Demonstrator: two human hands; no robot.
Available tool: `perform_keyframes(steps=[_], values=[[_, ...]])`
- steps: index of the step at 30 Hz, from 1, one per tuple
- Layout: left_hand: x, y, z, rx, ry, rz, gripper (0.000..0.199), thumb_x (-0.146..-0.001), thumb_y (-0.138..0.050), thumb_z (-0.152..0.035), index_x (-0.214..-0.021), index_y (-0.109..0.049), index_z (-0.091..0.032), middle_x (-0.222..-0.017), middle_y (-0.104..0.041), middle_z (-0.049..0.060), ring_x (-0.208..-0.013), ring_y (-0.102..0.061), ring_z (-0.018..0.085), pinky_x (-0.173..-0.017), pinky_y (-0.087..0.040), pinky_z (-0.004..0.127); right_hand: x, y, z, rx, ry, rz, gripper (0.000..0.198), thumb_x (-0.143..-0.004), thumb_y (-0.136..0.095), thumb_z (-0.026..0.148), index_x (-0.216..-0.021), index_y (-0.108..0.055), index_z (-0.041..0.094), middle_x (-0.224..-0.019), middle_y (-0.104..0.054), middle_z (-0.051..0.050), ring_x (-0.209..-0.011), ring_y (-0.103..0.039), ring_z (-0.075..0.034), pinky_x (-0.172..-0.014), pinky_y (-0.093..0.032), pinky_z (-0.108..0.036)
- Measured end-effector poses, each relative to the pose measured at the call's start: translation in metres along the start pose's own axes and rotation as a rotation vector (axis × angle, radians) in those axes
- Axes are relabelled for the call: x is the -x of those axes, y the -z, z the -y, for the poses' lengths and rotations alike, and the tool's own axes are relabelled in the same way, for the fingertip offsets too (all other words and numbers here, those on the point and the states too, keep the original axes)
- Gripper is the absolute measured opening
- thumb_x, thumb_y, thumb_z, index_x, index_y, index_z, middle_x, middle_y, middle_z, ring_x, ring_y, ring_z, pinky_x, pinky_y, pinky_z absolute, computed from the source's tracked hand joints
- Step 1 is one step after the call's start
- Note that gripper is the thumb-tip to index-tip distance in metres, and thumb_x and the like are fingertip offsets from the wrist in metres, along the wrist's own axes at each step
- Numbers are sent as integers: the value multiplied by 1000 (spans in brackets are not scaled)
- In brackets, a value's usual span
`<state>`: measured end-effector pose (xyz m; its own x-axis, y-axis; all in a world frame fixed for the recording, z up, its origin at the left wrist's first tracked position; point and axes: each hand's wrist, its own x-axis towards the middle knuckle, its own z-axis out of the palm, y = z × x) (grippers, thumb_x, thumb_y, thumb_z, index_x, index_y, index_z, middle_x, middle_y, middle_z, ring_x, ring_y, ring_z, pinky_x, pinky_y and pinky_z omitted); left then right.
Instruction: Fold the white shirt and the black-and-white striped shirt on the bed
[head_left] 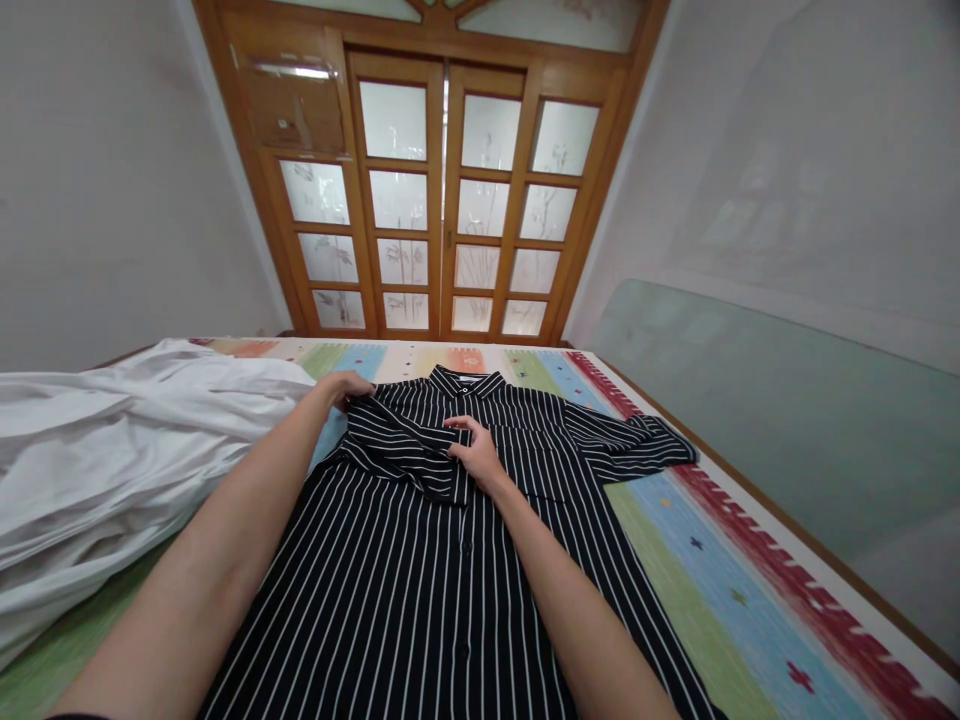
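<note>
A black shirt with white stripes lies front up, its collar at the far end. Its left-side sleeve is folded inward over the chest, while the other sleeve stretches out to the right. My left hand is closed on the shirt at the left shoulder, by the sleeve's fold; its fingertips are partly hidden. Over the chest, my right hand is at the cuff of the folded sleeve. Its thumb and fingers are apart, with striped cloth visible between them.
Crumpled white cloth is heaped on the left. Under everything is a colourful patterned bed cover. A pale green headboard-like panel runs along the right wall. Wooden doors with glass panes stand beyond the far edge.
</note>
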<state>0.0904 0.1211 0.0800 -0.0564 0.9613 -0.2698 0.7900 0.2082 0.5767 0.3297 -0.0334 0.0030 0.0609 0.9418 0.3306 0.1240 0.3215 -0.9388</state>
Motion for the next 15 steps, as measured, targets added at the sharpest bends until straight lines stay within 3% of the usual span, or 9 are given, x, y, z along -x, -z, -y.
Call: perform_keyframes(steps=[4,8,12,15], values=[[3,7,-2,95,51,127,15,-60,-71,-13,-60,-56,-16,-60,-65,8,-56,-63,21,-52,-54,29,1,0,0,5,-3,-6,36,-57,-55,14,-92,-66,21,-99,-67,-2,-103,-58,-21,-96,-43,-37],[4,11,-1,168,30,145,19,-57,-76,-17,-59,-57,-16,-64,-68,10,-60,-66,23,-53,-55,27,2,0,4,21,-8,-5,35,-57,-54,14,-90,-66,21,-98,-67,-1,-104,-58,-22,-97,-43,-38],[1,10,0,185,-5,80,23,-56,-79,-25,-61,-59,-16,-63,-68,9,-64,-67,23,-55,-56,27,2,0,5,41,-10,-14,36,-58,-54,13,-91,-65,21,-100,-67,-1,-104,-57,-22,-97,-43,-38],[-6,10,2,138,-38,-76,21,-57,-76,-23,-59,-57,-16,-60,-65,8,-64,-66,24,-59,-56,31,2,-1,3,16,-28,-21,41,-57,-55,13,-97,-62,20,-103,-65,-3,-103,-58,-22,-94,-45,-38]])
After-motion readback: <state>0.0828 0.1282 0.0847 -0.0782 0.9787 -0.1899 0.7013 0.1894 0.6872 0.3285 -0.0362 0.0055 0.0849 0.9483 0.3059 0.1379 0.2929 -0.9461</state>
